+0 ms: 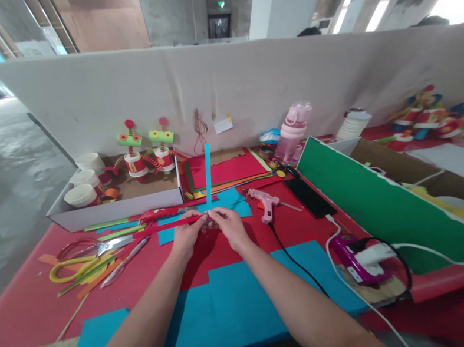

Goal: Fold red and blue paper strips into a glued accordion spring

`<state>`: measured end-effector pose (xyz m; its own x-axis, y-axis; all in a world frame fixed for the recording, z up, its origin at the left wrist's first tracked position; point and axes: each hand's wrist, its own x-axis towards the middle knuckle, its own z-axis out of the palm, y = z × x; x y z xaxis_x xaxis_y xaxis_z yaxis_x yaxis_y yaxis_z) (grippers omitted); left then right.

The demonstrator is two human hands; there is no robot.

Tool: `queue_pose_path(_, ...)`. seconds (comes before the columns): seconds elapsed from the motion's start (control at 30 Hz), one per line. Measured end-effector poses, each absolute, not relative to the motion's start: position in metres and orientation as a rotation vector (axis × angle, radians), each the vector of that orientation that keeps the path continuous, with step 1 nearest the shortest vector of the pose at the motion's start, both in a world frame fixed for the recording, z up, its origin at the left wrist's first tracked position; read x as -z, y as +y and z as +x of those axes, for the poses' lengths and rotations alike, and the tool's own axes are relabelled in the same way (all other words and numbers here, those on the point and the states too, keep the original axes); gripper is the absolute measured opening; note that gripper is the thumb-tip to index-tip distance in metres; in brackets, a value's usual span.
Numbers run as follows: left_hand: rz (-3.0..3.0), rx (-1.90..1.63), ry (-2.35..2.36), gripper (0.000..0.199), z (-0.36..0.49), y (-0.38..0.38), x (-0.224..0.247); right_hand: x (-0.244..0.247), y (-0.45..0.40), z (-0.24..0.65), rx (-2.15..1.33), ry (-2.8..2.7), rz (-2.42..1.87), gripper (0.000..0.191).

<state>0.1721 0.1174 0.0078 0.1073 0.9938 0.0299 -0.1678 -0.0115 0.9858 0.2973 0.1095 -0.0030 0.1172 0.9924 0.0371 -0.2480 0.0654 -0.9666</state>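
Observation:
My left hand (191, 233) and my right hand (229, 226) meet over the middle of the red-covered table, fingertips pinched close together. Between them a blue paper strip (208, 175) stands upright, pointing away from me. A red paper strip (169, 226) runs out to the left from my left fingers. The two strips cross at a right angle where my fingers join them; the joint itself is hidden by the fingertips. Blue paper sheets (236, 199) lie just behind my hands. To the right of them rests a pink glue gun (264, 200) with a black cord.
Scissors with yellow and red handles (80, 266), a pen (124, 263) and paper scraps lie left. A white box (117, 210) holds paper cups and two cup figures (135, 163). Right are a phone (310, 197), a purple power strip (359, 261), cables and a green panel (381, 207).

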Motion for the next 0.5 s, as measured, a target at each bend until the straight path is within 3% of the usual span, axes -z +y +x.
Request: queue_pose_path(0.5, 1.125, -1.231, 1.007, 0.023, 0.1715, 0.1184, -0.0079, 0.0061, 0.1131, 0.3012, -1.139, -1.091, -1.061, 0.028)
